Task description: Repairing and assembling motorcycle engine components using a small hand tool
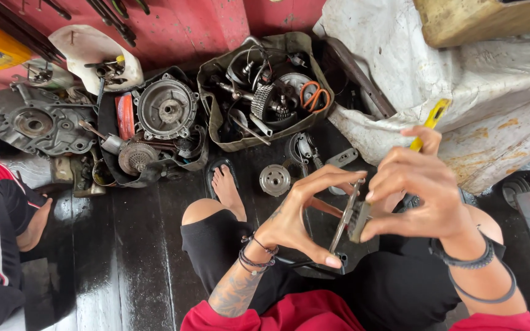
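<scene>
Our left hand (299,220) pinches the thin metal part (346,216) by its edges. Our right hand (421,193) grips it too (yellow-handled tool (430,122) tucked between the fingers).

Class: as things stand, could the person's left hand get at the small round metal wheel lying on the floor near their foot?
Probably not at once: the left hand is pinching a thin metal part. The wheel lies uncovered just beyond it, nothing between.

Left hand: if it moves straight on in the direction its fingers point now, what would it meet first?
The left hand points rightward, so it would probably first meet the flat metal part it already pinches, then the right hand just behind. Depth is uncertain.
</scene>
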